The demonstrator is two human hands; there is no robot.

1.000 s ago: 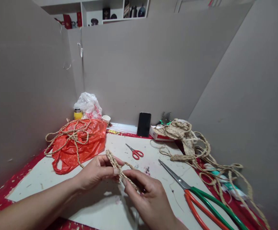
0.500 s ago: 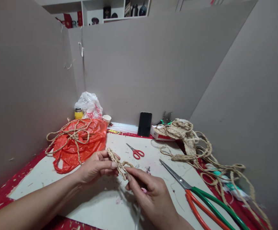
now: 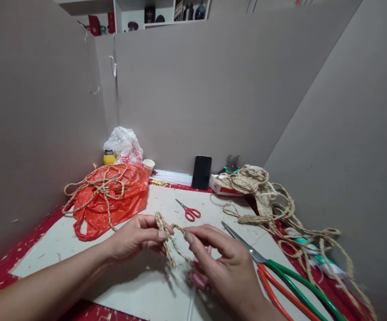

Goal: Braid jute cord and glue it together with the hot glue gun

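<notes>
My left hand (image 3: 143,236) pinches a folded length of braided straw rope (image 3: 167,249) between thumb and fingers, its doubled strands upright with a small loop on top. From that bundle a strand arcs over to my right hand (image 3: 218,256), whose thumb and forefinger grip it. A pink object (image 3: 200,278), blurred and largely covered by my right hand, shows beneath the fingers; I cannot tell whether it is held. Beyond the hands lies a small pair of red-handled scissors (image 3: 189,214) on the pale board (image 3: 140,290).
Large shears (image 3: 258,258) lie to the right. More rope piles over a box (image 3: 253,187) at back right. A red plastic bag (image 3: 129,196) with rope on it lies left. A phone (image 3: 201,173), paper cup (image 3: 149,165) and yellow jar (image 3: 109,157) stand along the grey partition (image 3: 186,98).
My right hand has moved right, drawing a strand out from the bundle. The bundle in my left hand has shifted slightly right and turned more upright.
</notes>
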